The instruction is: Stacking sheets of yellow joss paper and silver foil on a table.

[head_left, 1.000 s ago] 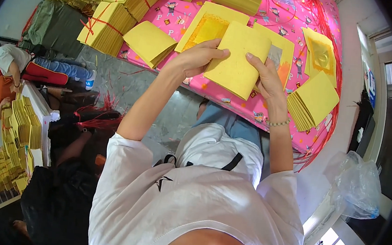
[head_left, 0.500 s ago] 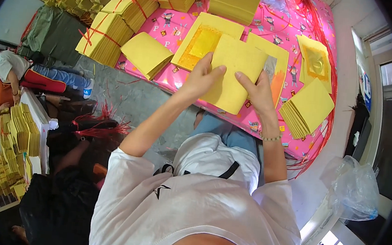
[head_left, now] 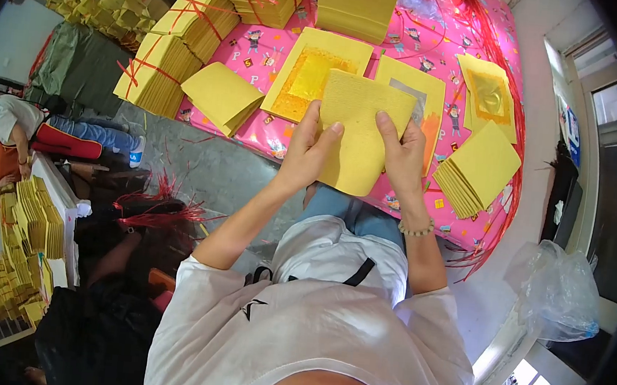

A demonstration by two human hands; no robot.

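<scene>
Between my hands is a yellow paper sheet [head_left: 360,135], bent over and held above the near edge of the pink table. My left hand [head_left: 312,145] grips its left edge, thumb on top and fingers behind. On the opposite edge, my right hand [head_left: 400,148] pinches it the same way. Just beyond lie a yellow stack with a gold-foil patch [head_left: 311,75] and, to its right, a stack with a silver and orange patch [head_left: 423,103]. A folded yellow bundle [head_left: 223,97] rests at the left, and fanned folded sheets [head_left: 478,167] lie at the right.
Bundles tied with red string [head_left: 159,69] line the table's far left, beside a tall yellow stack [head_left: 355,6]. Red strings [head_left: 519,148] hang along the right edge of the pink tablecloth [head_left: 263,42]. Two people [head_left: 10,126] are at another table at left. A clear plastic bag [head_left: 560,295] hangs at right.
Both hands have drawn the yellow sheet slightly down toward me and a little left in the picture. My grip on its two edges stays. The whole view has shifted slightly.
</scene>
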